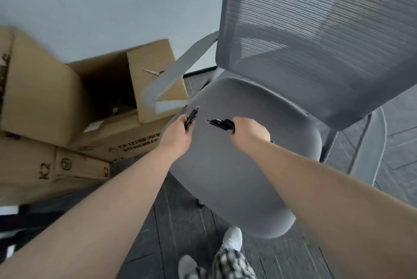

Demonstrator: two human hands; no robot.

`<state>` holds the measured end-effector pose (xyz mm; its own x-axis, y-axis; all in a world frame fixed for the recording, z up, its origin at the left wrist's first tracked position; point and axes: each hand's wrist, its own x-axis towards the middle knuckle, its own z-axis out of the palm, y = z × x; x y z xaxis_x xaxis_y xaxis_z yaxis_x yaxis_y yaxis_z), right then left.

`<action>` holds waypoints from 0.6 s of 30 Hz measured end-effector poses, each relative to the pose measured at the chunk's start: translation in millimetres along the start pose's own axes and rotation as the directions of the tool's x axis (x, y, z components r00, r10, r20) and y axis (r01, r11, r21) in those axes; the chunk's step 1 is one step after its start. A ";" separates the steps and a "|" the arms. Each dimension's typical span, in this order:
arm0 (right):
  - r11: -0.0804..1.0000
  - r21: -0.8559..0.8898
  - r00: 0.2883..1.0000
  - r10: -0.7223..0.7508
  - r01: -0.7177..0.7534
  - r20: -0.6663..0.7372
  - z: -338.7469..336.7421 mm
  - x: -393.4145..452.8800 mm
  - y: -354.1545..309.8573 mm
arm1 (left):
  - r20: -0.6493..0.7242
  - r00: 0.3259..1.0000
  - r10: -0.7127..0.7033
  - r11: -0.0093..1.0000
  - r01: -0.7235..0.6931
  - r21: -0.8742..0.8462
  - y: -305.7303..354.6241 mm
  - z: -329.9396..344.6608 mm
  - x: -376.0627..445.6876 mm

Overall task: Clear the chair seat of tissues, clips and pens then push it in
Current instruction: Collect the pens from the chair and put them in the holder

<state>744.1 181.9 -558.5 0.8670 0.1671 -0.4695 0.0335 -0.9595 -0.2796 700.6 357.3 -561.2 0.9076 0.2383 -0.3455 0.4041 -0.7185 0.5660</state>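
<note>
A grey office chair fills the right of the view, with a bare padded seat (pixel 243 165) and a mesh backrest (pixel 316 41). My left hand (pixel 178 134) hovers over the seat's left edge, shut on a bunch of black pens (pixel 191 117) that point up and away. My right hand (pixel 250 132) is above the seat's middle, shut on a second bunch of black pens (pixel 220 123) whose tips point left. No tissues or clips show on the visible part of the seat.
An open cardboard box (pixel 101 89) stands left of the chair on stacked boxes (pixel 45 165), with scissors (pixel 153 72) on its flap. The chair's grey armrest (pixel 171 75) reaches over the box. My shoes (pixel 232 240) are on the dark floor.
</note>
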 end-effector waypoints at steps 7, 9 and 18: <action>0.982 -0.021 0.982 -0.189 0.189 0.018 5.2 -46.6 -83.5 | -0.134 0.976 -0.170 0.980 0.152 -0.129 -50.1 -64.4 -77.6; 0.966 -0.031 0.966 -0.256 0.257 0.025 12.3 -68.3 -110.4 | -0.174 0.964 -0.203 0.975 0.183 -0.127 -71.6 -84.3 -107.7; 0.827 -0.094 0.832 -0.548 0.554 0.083 88.1 -234.2 -228.2 | -0.383 0.824 -0.418 0.898 0.310 -0.313 -168.9 -148.6 -314.1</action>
<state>489.6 381.7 -458.5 0.6622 0.6836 -0.3069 0.5546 -0.7226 -0.4127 364.0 500.9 -437.1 0.6222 0.7470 -0.2342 0.6795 -0.3667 0.6354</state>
